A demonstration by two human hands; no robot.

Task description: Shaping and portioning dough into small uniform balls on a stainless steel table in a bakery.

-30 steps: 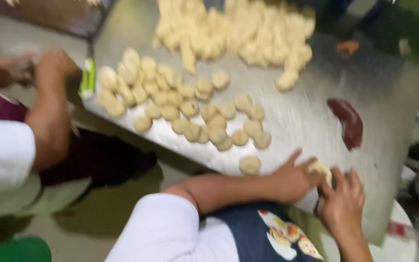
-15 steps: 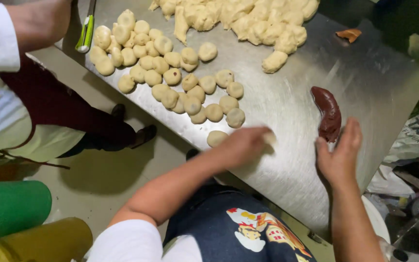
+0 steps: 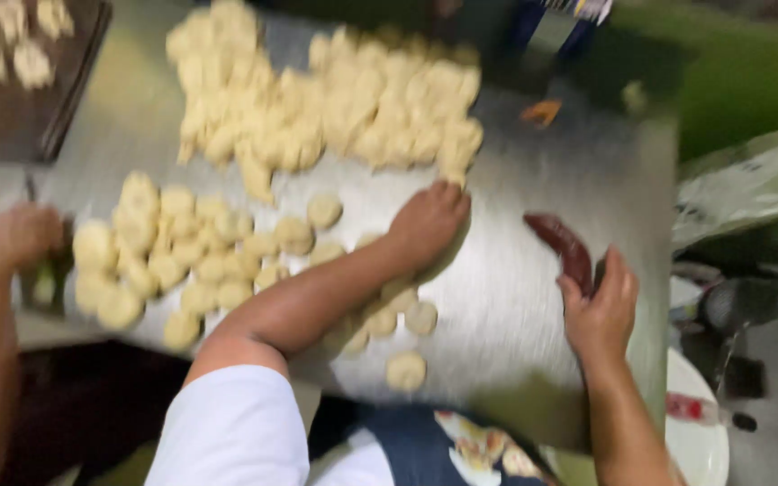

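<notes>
- The steel counter [image 3: 515,297] fills most of the view and lies under both hands; blur softens every edge.
- A big heap of pale dough pieces [image 3: 335,108] sits on the far side, its near edge just beyond the fingertips of the left hand [image 3: 429,225].
- A spread of rolled dough balls [image 3: 182,261] lies to the outer side of the left forearm, and a few more show just past the forearm on its inner side, nearer the body.
- A dark tray [image 3: 11,81] with more dough pieces stands at the far corner, well apart from both hands.
- The left hand is palm down on the counter with fingers loosely curved; its grip looks cupped over the surface, but I cannot tell whether dough is under it.
- The right hand [image 3: 601,310] has its grip wide, fingers spread and holding nothing, fingertips at the near end of a dark red scraper [image 3: 562,247].
- Another person's hand [image 3: 15,236] rests at the counter's edge, well apart, beyond the rolled balls.
- One lone dough ball [image 3: 405,369] lies nearest the body, between the two forearms.
</notes>
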